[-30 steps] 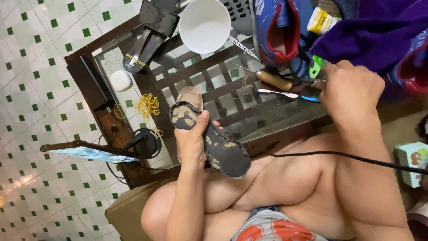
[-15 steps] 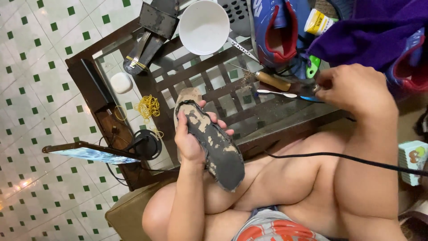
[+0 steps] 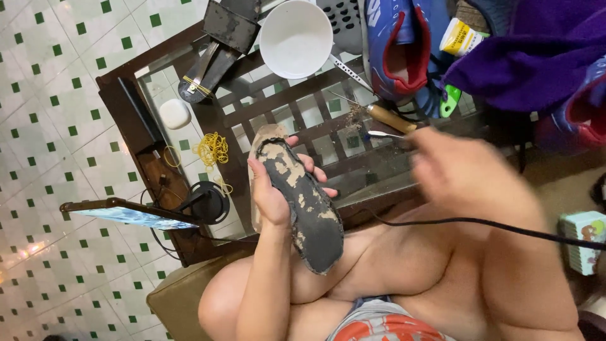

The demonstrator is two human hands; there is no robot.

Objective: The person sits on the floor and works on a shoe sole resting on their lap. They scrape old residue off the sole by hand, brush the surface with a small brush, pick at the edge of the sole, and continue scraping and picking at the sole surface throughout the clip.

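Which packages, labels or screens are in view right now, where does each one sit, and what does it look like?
Phone: on a stand at the table's left edge, flat dark slab, screen lit bluish.
Tube: top of view beside the blue-and-red shoe, yellow and white with a printed label.
Box: far right on the floor, small, pale green with a colourful picture.

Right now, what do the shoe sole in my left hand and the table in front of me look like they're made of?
Shoe sole: probably dark rubber, matte, with tan patches like dried glue or a torn layer. Table: dark brown wooden frame and slats, seemingly under a clear glass top, judging by reflections. Left hand grips the sole.
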